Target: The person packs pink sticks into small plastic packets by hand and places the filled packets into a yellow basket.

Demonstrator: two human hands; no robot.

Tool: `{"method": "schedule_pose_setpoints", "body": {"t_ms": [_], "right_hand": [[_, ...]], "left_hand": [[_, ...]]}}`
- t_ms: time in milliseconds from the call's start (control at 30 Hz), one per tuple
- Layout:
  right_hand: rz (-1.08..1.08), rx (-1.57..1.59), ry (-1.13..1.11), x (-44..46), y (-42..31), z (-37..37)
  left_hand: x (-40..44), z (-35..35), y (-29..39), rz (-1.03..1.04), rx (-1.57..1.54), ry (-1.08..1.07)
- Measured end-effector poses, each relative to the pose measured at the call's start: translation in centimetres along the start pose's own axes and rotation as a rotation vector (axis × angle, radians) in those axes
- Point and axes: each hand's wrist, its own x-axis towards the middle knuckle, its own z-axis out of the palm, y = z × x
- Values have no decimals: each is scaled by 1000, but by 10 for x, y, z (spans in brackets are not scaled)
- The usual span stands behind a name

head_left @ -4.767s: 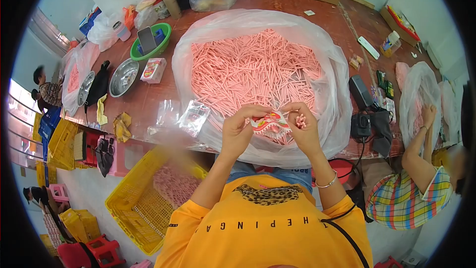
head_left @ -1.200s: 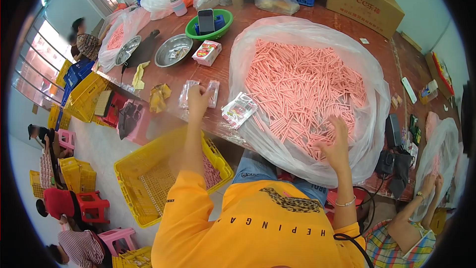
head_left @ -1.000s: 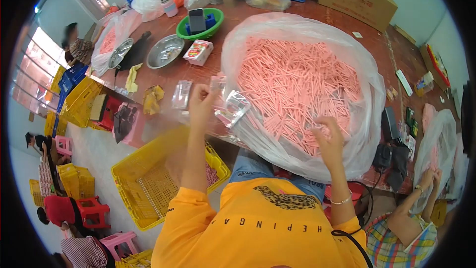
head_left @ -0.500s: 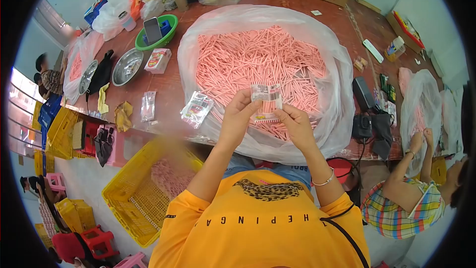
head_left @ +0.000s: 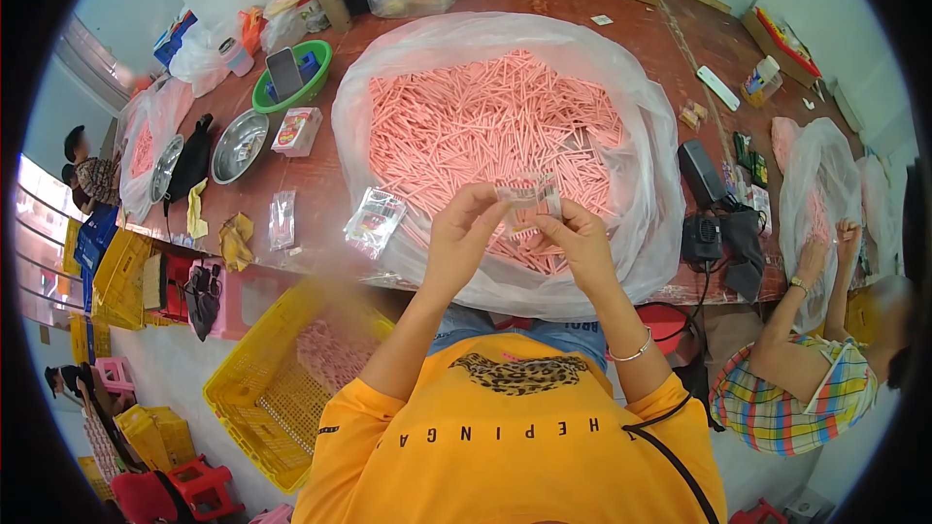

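Note:
A small clear printed plastic packet (head_left: 530, 194) is stretched between my two hands, above a heap of thin pink sticks (head_left: 485, 126). My left hand (head_left: 468, 231) pinches its left side. My right hand (head_left: 579, 241) grips the right side with thumb and fingers. Glare and the fingers keep me from seeing what the packet contains. The sticks fill a large, wide-open clear plastic bag (head_left: 660, 87) on the table. Left of my left hand, a stack of printed clear packets (head_left: 375, 223) lies against the bag's edge.
Further left are another clear packet (head_left: 282, 220), a metal bowl (head_left: 225, 163) and a green basin (head_left: 316, 87) with a phone. A yellow crate (head_left: 233, 369) stands below the table edge. At right are a black device (head_left: 702, 238) and a co-worker in a checked top (head_left: 796, 398).
The packet has tilted, and its printed face shows less plainly. My hands stay on both its sides. The whole view has shifted slightly. The co-worker's hands at right have moved lower.

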Motion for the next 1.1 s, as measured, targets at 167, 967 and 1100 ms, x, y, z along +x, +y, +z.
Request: {"method": "schedule_pose_setpoints", "body": {"t_ms": [167, 967, 1100], "right_hand": [[-14, -64, 18, -3, 2, -5], [-212, -26, -37, -13, 2, -6], [-226, -45, -30, -12, 3, -9]], "left_hand": [[2, 4, 32, 338, 374, -11], [-11, 10, 72, 775, 841, -233], [-9, 13, 73, 783, 868, -286]]}}
